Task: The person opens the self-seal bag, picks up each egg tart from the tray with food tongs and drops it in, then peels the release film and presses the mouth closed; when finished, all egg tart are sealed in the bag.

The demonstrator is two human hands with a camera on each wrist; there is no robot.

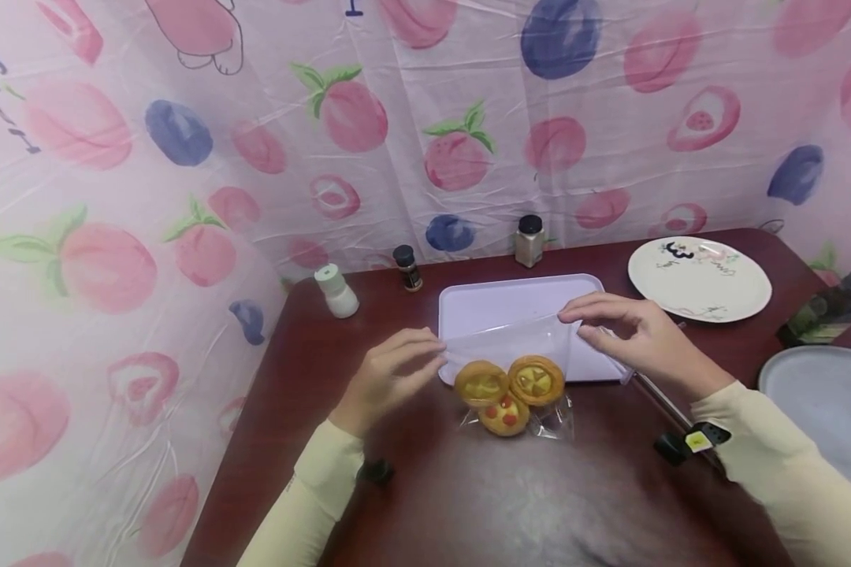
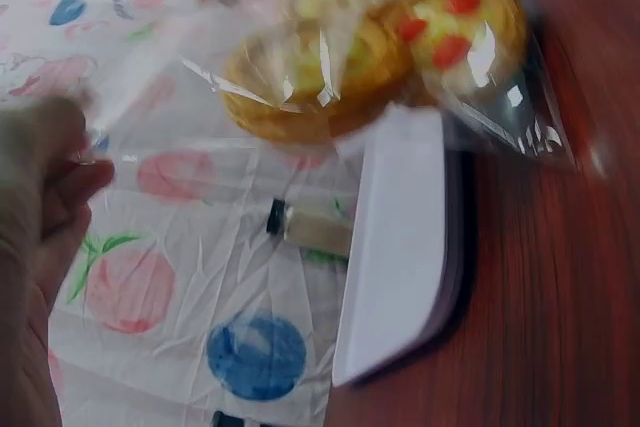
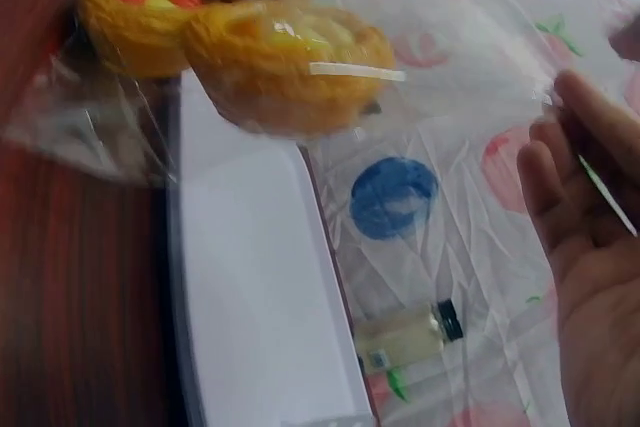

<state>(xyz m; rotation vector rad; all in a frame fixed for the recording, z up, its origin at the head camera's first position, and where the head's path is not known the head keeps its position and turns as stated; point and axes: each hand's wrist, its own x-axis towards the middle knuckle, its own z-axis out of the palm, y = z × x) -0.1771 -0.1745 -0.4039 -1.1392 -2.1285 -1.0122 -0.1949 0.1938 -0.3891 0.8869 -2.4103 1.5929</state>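
Note:
A clear plastic bag (image 1: 518,339) hangs between my two hands. Inside it are three tarts: a yellow-filled tart (image 1: 536,379), another beside it, and a tart with red pieces (image 1: 503,416) at the bottom. My left hand (image 1: 400,374) pinches one upper corner of the bag between thumb and fingers. The other upper corner is pinched by my right hand (image 1: 634,335). In the left wrist view the red-topped tart (image 2: 465,32) shows through the film. Behind the bag, partly covered by it, lies a pale lilac tray (image 1: 518,295).
Along the back stand a white shaker (image 1: 336,291), a dark-capped spice jar (image 1: 407,268) and a square jar (image 1: 529,240). To the right are a white patterned plate (image 1: 702,287), a grey plate (image 1: 823,402) and a dark bottle (image 1: 823,311). A metal rod (image 1: 670,405) passes under my right wrist.

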